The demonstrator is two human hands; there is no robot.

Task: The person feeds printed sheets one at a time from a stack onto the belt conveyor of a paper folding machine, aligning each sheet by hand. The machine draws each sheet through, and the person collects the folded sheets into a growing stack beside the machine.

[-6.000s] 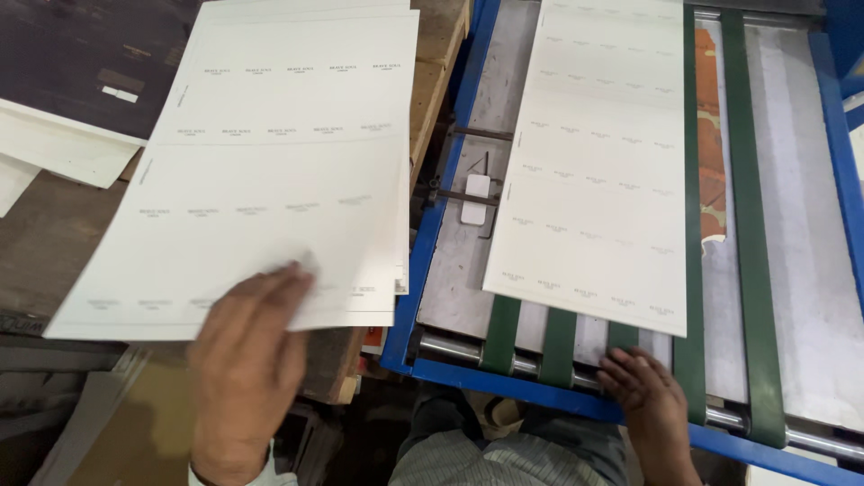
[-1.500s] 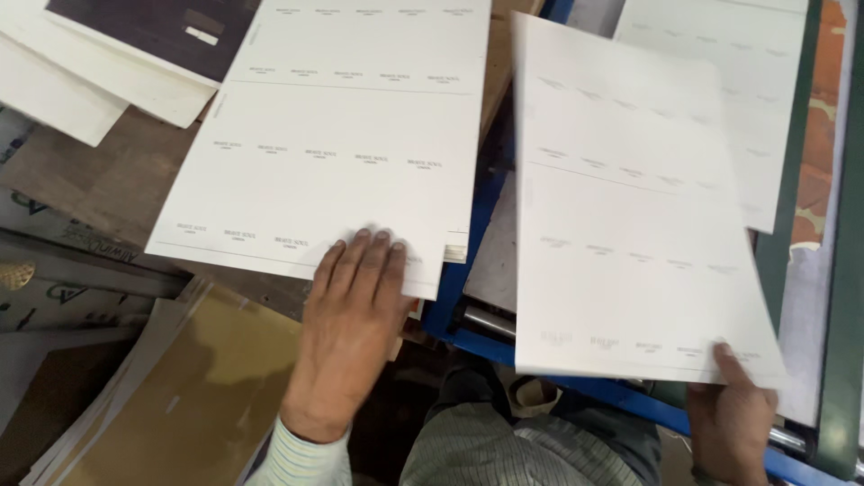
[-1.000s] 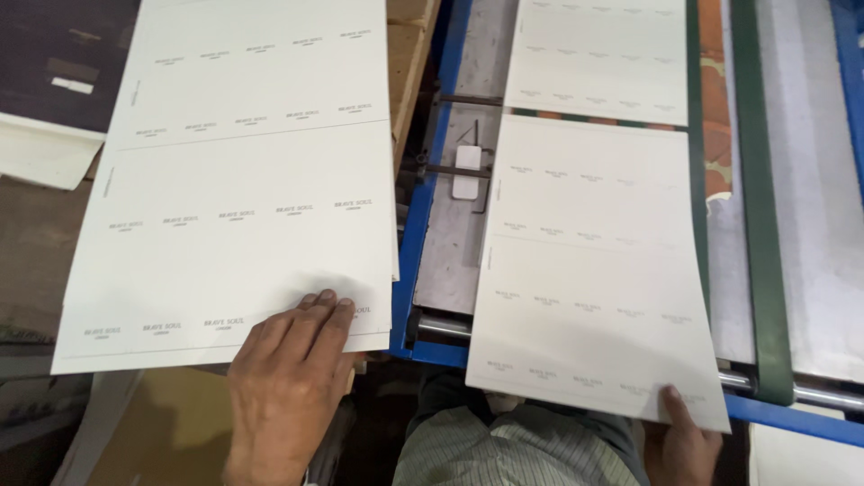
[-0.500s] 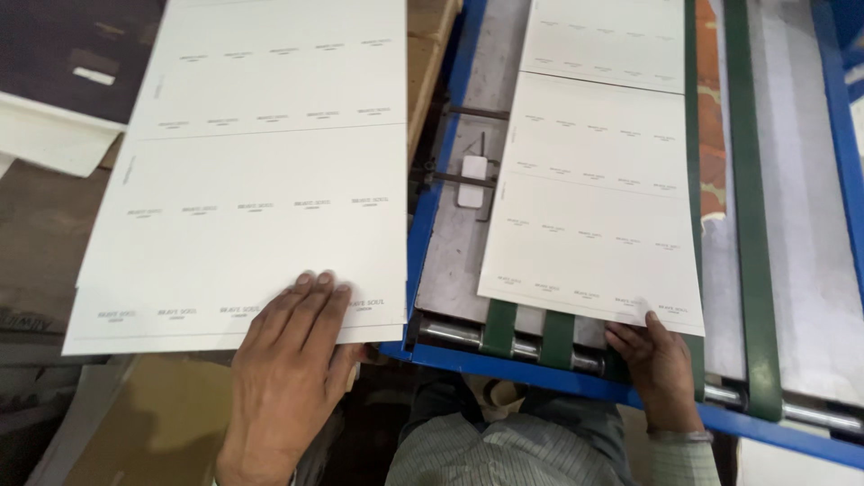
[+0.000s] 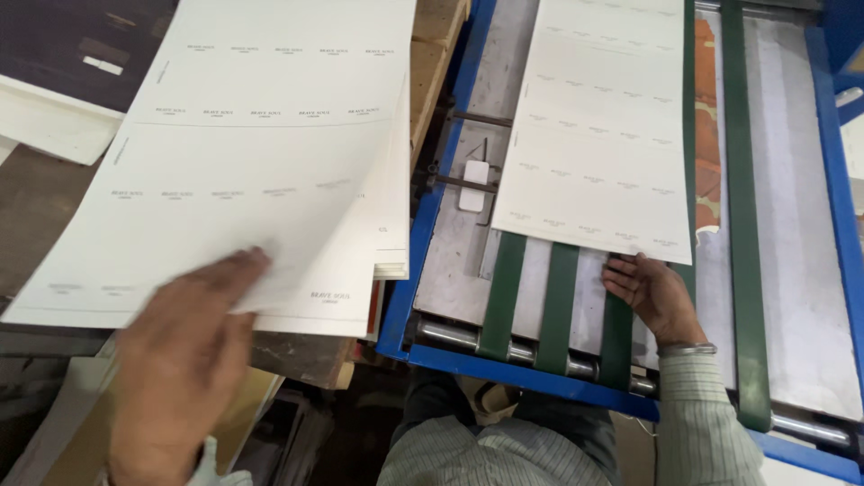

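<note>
On the blue conveyor [image 5: 432,270], the right hand [image 5: 652,292] lies open touching a sheet [image 5: 598,135]; the left hand [image 5: 180,369], open, lifts the stack's [image 5: 270,153] top sheet.

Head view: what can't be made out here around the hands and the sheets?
- Left hand: motion-blurred, so whether its fingers pinch or only press the top sheet is unclear; wrist cut by the bottom edge.
- Sheet stack: only its edge shows; count untellable.
- Right hand: fingertips at the near edge of the sheet on the belts; grip or push is unclear.
- That sheet's far end: cut by the top edge.
- Green belts: partly hidden under the sheet.
</note>
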